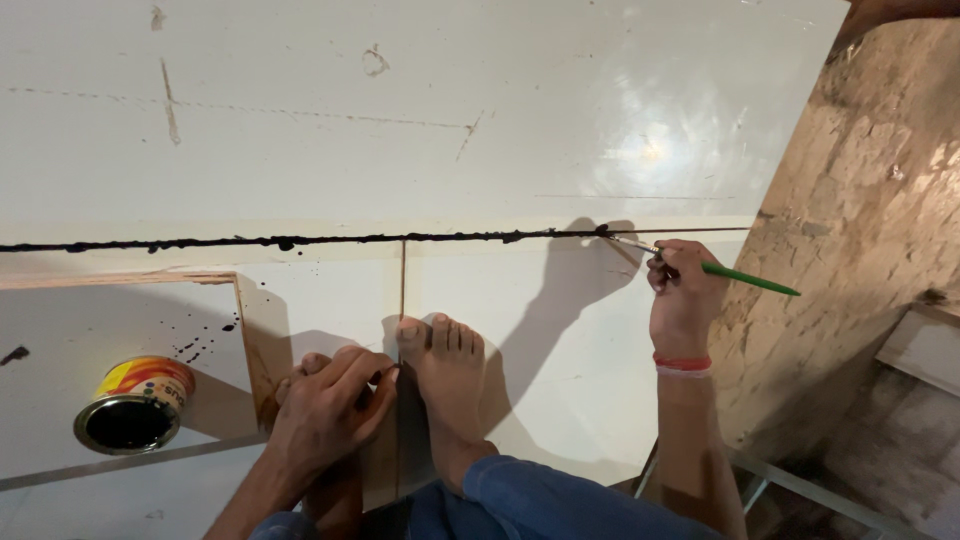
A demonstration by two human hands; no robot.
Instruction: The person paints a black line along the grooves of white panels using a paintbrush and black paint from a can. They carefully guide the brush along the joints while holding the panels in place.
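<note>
The right hand [682, 290] pinches a thin green brush [720, 268] at the right of the frame, its tip touching the right end of a black painted line [300, 241] that runs along a seam across the white panels [560, 120]. The left hand [330, 410], at lower centre, curls its fingers over the toes of one foot and holds no tool; the other bare foot [445, 370] rests flat just beside it. An open tin [135, 405] of black paint stands at lower left, well apart from the brush. Black drips [205, 342] already spot the panel near the tin. A loaded brush carried across from the tin could drip more onto the white. An unsteady wrist could push the line off the seam. A foot shifting toward the line could smear wet paint.
</note>
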